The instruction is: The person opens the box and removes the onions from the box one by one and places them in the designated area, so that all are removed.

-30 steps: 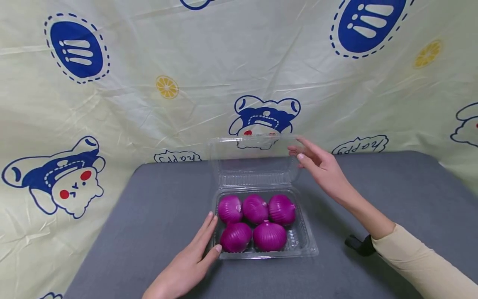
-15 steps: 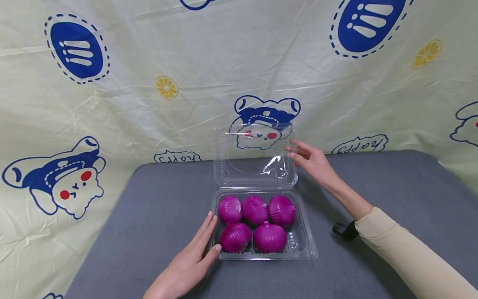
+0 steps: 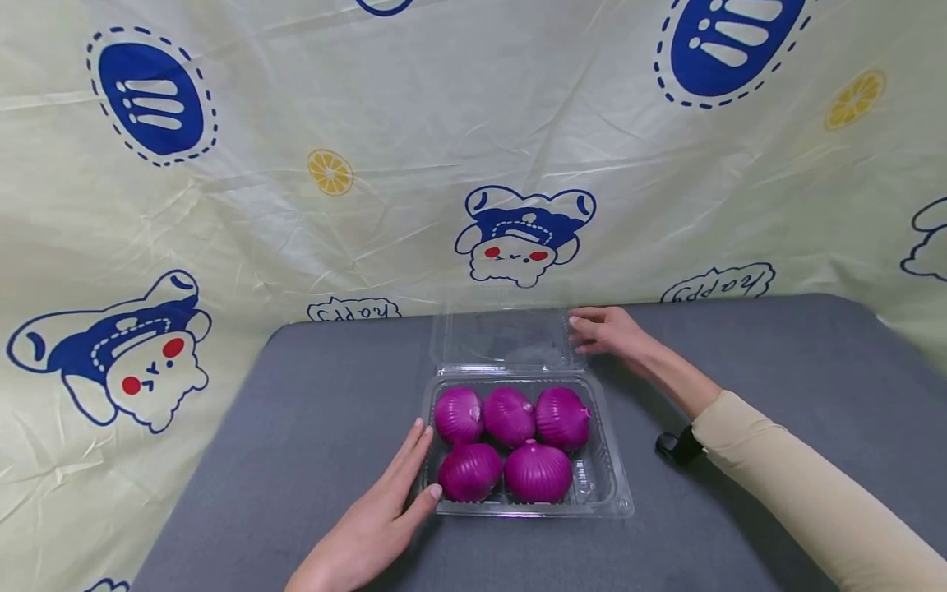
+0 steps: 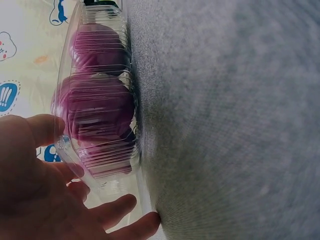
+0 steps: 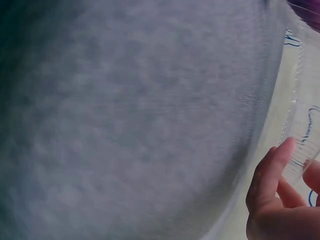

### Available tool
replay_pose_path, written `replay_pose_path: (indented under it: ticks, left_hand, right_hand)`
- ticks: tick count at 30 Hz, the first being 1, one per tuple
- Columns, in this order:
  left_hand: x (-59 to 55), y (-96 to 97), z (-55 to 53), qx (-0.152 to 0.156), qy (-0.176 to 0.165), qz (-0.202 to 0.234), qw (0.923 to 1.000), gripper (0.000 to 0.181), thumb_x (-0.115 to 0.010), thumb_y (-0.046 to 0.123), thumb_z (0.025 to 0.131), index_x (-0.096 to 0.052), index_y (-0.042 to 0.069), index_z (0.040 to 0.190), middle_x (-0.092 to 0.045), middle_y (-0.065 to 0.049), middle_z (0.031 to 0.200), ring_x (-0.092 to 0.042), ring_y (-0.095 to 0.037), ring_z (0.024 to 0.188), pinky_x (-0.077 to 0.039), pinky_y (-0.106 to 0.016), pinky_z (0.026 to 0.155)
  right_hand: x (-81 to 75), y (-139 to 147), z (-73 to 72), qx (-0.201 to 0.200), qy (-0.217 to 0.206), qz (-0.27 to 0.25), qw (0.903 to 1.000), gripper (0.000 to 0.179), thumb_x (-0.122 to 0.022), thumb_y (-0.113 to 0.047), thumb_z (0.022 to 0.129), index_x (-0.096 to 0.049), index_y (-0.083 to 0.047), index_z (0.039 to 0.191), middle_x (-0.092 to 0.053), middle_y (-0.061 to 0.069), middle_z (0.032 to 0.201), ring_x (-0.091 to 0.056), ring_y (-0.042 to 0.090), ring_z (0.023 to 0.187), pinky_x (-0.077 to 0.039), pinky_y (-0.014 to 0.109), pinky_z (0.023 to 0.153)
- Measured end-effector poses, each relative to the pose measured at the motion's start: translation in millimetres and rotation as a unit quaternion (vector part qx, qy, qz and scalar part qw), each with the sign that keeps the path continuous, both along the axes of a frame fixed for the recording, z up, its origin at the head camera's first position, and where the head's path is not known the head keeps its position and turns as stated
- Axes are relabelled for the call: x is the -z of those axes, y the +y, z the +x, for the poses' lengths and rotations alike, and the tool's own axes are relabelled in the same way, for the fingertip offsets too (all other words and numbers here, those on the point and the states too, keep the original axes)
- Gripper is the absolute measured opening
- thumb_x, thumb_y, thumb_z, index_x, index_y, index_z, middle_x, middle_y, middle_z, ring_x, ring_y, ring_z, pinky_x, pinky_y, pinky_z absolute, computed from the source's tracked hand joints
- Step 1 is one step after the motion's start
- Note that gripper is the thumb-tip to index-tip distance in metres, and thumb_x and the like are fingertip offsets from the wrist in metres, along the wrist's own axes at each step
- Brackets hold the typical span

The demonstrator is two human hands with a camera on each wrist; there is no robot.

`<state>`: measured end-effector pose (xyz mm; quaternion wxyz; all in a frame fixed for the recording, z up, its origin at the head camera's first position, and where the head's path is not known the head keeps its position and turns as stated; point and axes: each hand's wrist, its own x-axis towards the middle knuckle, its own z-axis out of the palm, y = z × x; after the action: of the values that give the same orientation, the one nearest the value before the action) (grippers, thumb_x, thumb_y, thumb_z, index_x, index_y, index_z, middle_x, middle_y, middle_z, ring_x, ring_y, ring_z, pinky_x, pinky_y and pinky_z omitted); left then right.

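A clear plastic clamshell box (image 3: 620,493) stands on the grey table with several purple onions (image 3: 538,474) in its base, two in front and a row behind. Its clear lid (image 3: 506,339) is raised and tilts back at the hinge. My left hand (image 3: 373,518) rests along the box's left side, fingers extended; the left wrist view shows its thumb (image 4: 47,129) at the rim and the ribbed wall beside the fingers. At the lid's right edge is my right hand (image 3: 610,333); in the right wrist view the edge lies between its thumb and fingers (image 5: 275,172).
A grey cloth-covered table (image 3: 333,411) surrounds the box. Behind it hangs a pale curtain (image 3: 407,214) with blue cartoon prints, close to the table's back edge. A black strap (image 3: 679,448) is at the right sleeve's cuff.
The lid has swung back and down away from the onions, and my right hand has gone lower with it. My left hand and the base have hardly moved.
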<state>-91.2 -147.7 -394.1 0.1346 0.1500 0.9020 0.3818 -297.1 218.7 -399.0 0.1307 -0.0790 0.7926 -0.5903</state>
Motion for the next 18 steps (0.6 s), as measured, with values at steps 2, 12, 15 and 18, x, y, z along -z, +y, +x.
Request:
replay_pose_path:
  ticks: [2,12,15,18]
  left_hand:
    - [0.0,-0.2,0.0,0.002,0.003,0.001,1.0,0.068,-0.043,0.057,0.1,-0.012,0.038,0.157,-0.001,0.021,0.161,-0.012,-0.01,0.147,-0.024,-0.054,0.113]
    - [-0.8,0.0,-0.2,0.002,0.004,0.0,1.0,0.069,-0.044,0.058,0.099,-0.012,0.038,0.157,-0.001,0.021,0.161,-0.012,-0.011,0.147,-0.025,-0.054,0.112]
    - [0.2,0.5,0.2,-0.001,0.009,0.0,1.0,0.069,-0.044,0.058,0.099,-0.013,0.037,0.158,-0.002,0.02,0.162,-0.012,-0.011,0.147,-0.025,-0.054,0.112]
    - [1.1,1.2,0.3,-0.005,0.013,0.002,0.9999,0.069,-0.044,0.058,0.099,-0.014,0.036,0.158,-0.003,0.019,0.162,-0.012,-0.01,0.146,-0.025,-0.052,0.113]
  right_hand:
    - [1.5,-0.2,-0.9,-0.003,-0.027,-0.006,0.9996,0.054,-0.048,-0.017,0.105,-0.031,0.013,0.147,-0.042,0.033,0.142,-0.055,0.037,0.12,-0.053,0.032,0.088]
    - [-0.2,-2.2,1.7,-0.014,-0.066,-0.021,0.9975,0.061,-0.05,-0.014,0.104,-0.02,0.011,0.151,-0.039,0.033,0.145,-0.048,0.04,0.128,-0.05,0.034,0.094]
    - [-2.4,-2.5,4.6,-0.016,-0.066,-0.025,0.9974,0.063,-0.05,-0.012,0.104,-0.016,0.011,0.152,-0.038,0.033,0.146,-0.047,0.041,0.129,-0.048,0.036,0.097]
    - [-5.0,-2.0,9.2,-0.024,-0.052,-0.017,0.9982,0.065,-0.05,-0.01,0.103,-0.013,0.01,0.153,-0.033,0.032,0.149,-0.045,0.041,0.13,-0.046,0.04,0.099]
